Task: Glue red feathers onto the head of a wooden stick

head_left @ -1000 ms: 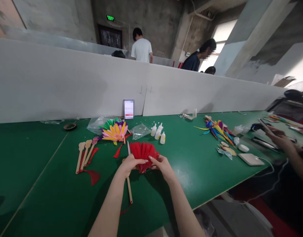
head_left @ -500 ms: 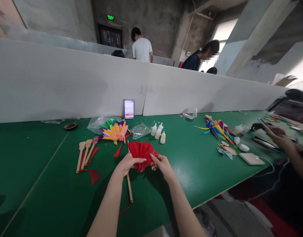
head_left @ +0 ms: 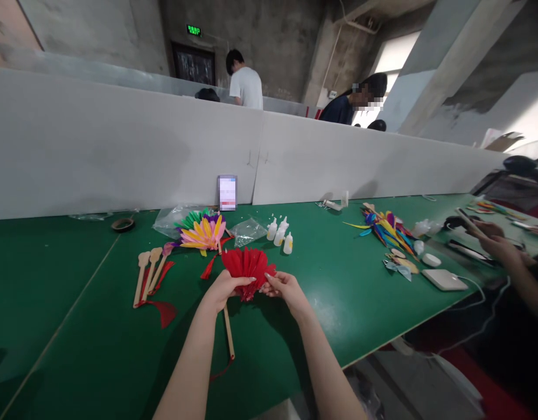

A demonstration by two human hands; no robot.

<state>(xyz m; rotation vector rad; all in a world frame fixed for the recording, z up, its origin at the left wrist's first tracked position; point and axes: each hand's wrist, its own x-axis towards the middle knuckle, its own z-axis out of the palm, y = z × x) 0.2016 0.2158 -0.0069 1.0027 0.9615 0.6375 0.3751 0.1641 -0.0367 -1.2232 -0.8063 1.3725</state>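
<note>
A red feather fan [head_left: 247,265] is spread above the green table, held between both hands. My left hand [head_left: 222,290] is closed on its lower left side, with the thumb lying across the feathers. A thin wooden handle [head_left: 229,335] slants down below that wrist, a red cord at its end. My right hand [head_left: 287,291] pinches the fan's right edge between thumb and fingers. Beyond the fan stand three small white glue bottles [head_left: 278,234]. Left of them lies a bundle of pink, yellow, purple and green feathers [head_left: 203,233].
Wooden sticks [head_left: 147,274] with red tassels lie to the left. A roll of tape [head_left: 122,224] and a phone [head_left: 227,192] are near the white partition [head_left: 120,151]. Coloured feathers [head_left: 389,230] and a white box [head_left: 444,279] lie right, near another person's hands [head_left: 499,242].
My right thumb has slid slightly off the red feathers to the fan's right edge. The left hand keeps its hold. The whole view has shifted a little.
</note>
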